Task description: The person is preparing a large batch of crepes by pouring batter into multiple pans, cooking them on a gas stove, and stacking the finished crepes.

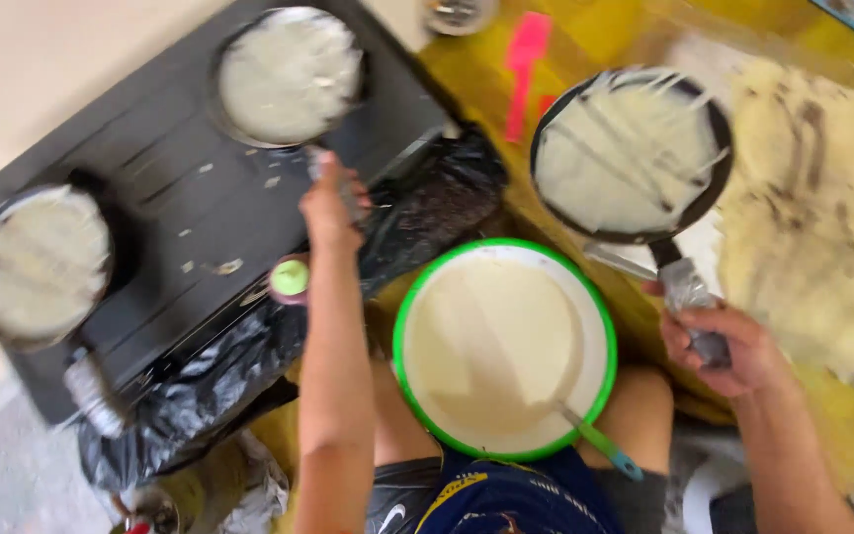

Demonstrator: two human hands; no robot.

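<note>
While right hand (733,348) grips it, black pan (631,153), pale batter streaked across

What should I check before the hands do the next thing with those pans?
1. Right hand has a firm hold on the handle of the dark pan: ok, fingers wrapped around it.
2. That pan is coated with batter: ok, pale streaks cover most of it.
3. Left hand grips the handle of the far pan on the black stove: ok, though blurred.
4. Batter left in the green-rimmed bowl: ok, plenty, with a ladle resting in it.
5. Third pan sits flat on the stove: ok.
6. Burners lit: cannot tell.
</note>
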